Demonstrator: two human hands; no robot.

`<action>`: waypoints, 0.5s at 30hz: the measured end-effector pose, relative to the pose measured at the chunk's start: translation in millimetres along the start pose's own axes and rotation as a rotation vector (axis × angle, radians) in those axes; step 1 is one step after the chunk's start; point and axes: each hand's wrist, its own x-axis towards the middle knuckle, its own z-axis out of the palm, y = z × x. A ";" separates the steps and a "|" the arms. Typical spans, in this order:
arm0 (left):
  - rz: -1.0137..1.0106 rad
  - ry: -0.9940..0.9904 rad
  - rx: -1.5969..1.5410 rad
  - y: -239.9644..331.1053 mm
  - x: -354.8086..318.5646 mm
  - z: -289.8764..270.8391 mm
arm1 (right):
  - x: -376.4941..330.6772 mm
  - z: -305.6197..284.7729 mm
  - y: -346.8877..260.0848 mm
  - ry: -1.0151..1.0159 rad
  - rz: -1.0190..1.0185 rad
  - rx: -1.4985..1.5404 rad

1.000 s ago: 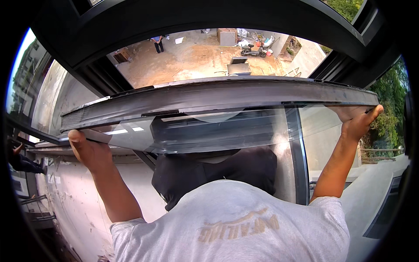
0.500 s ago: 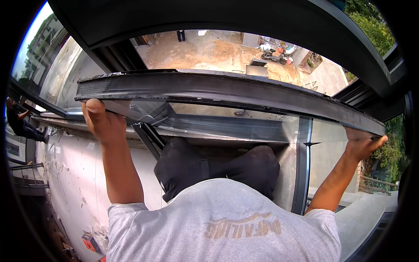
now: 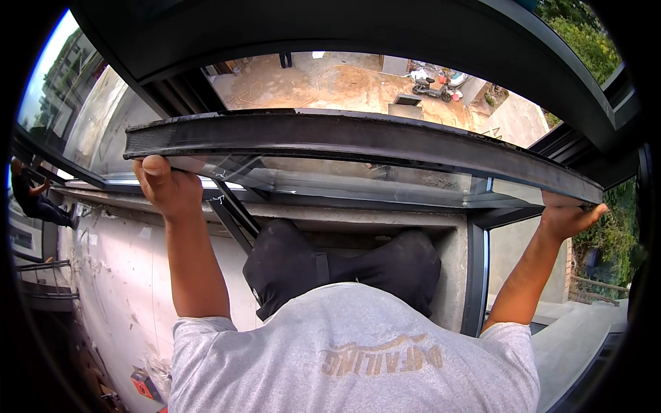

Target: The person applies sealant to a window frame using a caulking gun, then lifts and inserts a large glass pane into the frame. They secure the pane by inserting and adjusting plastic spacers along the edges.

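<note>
A thick double-glazed glass pane (image 3: 358,142) with a dark edge spans the view in front of me, its edge facing up toward me. My left hand (image 3: 167,189) grips its left end, with the thumb up against the edge and the fingers partly hidden behind the glass. At the other end, my right hand (image 3: 568,220) is closed on the pane's side, its fingers seen partly through the glass. Beyond the pane runs the dark window frame (image 3: 330,31). The lower frame rail (image 3: 385,197) shows through the glass, above my knees.
A concrete ledge (image 3: 451,268) lies by my legs. Through the opening, a yard far below holds a scooter (image 3: 428,88) and a person's legs (image 3: 285,60). Another person (image 3: 34,196) stands at the far left. A red box (image 3: 143,385) lies at lower left on the pale floor (image 3: 120,275).
The pane has shifted and tilted slightly, its right end rising a little in the view and its left end moving slightly right. Both hands have moved with it, keeping their grip.
</note>
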 end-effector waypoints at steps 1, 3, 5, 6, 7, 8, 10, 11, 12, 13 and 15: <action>0.016 0.001 0.011 -0.6 -0.3 1.6 | -4.0 6.6 -0.5 0.026 -0.004 -0.006; 0.024 0.015 0.021 -1.3 -0.9 -1.6 | -3.8 7.5 -0.3 0.024 0.012 0.013; 0.010 0.035 0.018 -4.9 -0.5 -8.0 | 7.5 -7.1 4.6 -0.027 0.050 0.062; 0.023 0.038 0.025 -5.2 -0.4 -8.0 | 9.8 -9.0 7.2 -0.020 0.030 0.052; 0.037 0.042 0.032 -5.0 -0.7 -6.6 | 12.3 -8.9 10.0 -0.013 0.009 0.042; 0.050 0.046 0.036 -5.7 -1.1 -4.8 | 14.4 -9.0 11.5 -0.007 -0.012 0.030; 0.069 0.043 0.042 -5.6 -1.5 -0.2 | 23.6 -21.5 18.4 -0.059 0.002 0.057; 0.080 0.041 0.046 -5.8 -1.0 1.9 | 25.5 -22.2 20.0 -0.085 0.010 0.072; 0.063 0.031 0.051 -6.1 -0.7 1.5 | 26.3 -22.0 21.9 -0.072 0.011 0.072; 0.045 0.021 0.056 -6.2 -0.6 -0.5 | 26.4 -20.6 23.8 -0.060 0.013 0.072; 0.018 0.025 0.052 -7.1 -2.2 -3.3 | 31.9 -23.9 28.3 -0.067 0.005 0.070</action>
